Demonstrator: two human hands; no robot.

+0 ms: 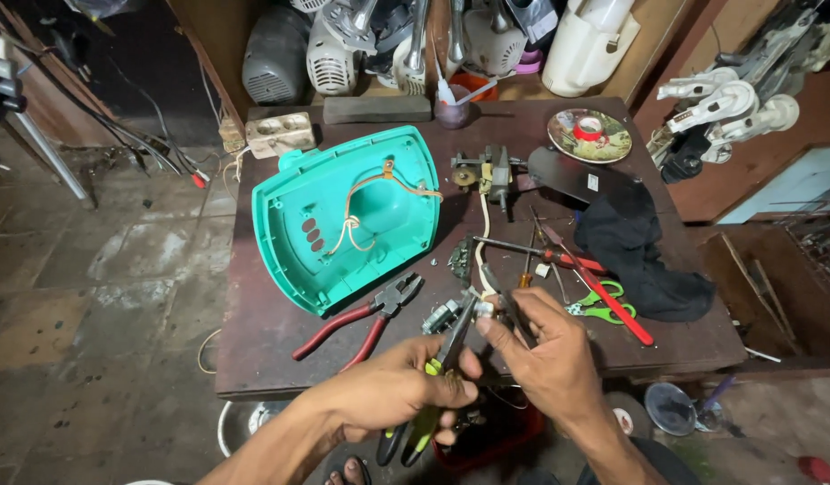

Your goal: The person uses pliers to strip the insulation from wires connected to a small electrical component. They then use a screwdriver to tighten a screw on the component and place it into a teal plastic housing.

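My left hand (pixel 392 386) grips a pair of pliers with yellow-green and black handles (pixel 424 427), jaws pointing up toward a small metal part. My right hand (pixel 540 346) pinches that small part with its wire (pixel 480 308) just above the table's front edge. A white wire runs from it up to a small motor assembly (pixel 487 171). A teal plastic housing (pixel 347 216) lies open-side up to the left, with tan wires inside. Red-handled pliers (pixel 356 321) lie beside it.
On the dark wooden table (pixel 271 359) lie a red-handled screwdriver (pixel 603 296), green scissors (pixel 599 301), a black cloth (pixel 639 251) and a disc with red tape (pixel 590 135). Appliance parts crowd the back shelf. A red bin (pixel 487 440) sits under the table.
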